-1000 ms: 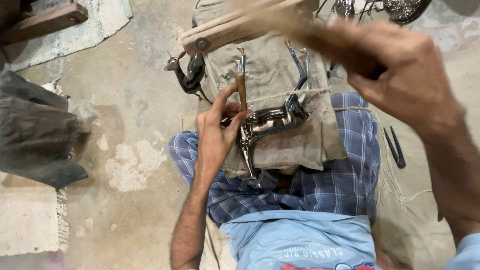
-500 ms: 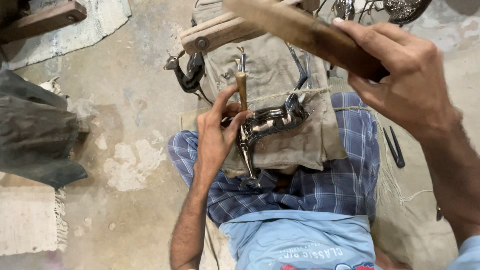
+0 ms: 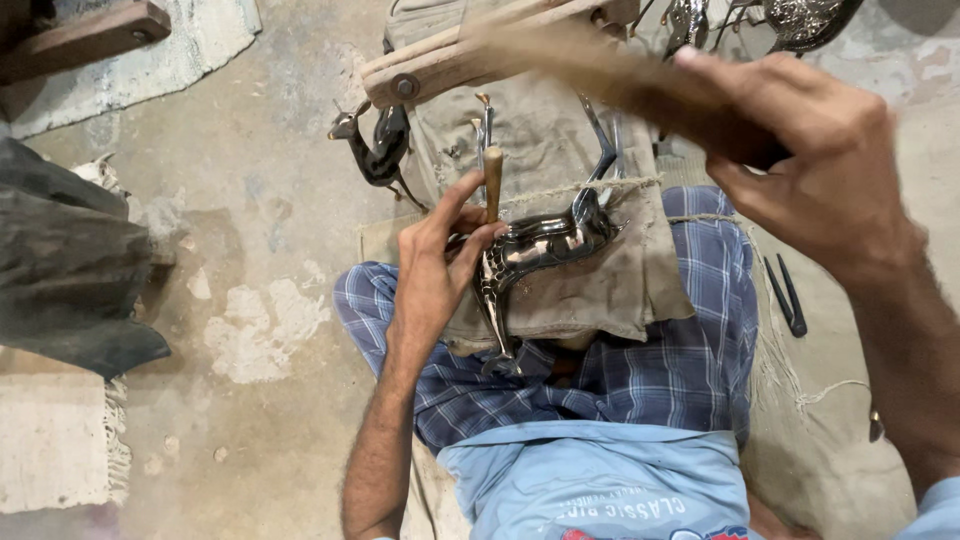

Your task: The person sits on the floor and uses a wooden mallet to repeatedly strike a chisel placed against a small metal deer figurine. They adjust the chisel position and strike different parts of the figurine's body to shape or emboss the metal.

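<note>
Left hand [image 3: 432, 270] pinches a wooden-handled tool [image 3: 492, 180] upright against a shiny metal deer [image 3: 535, 250], fingers closed round the handle. It is silver-dark, polished, long-legged, lying on its side on a tan cloth [image 3: 590, 290] over the lap. Right hand [image 3: 810, 170] is raised, fist closed on a blurred wooden mallet [image 3: 600, 70]. Another dark deer [image 3: 378, 150] lies on the floor just beside the cloth.
</note>
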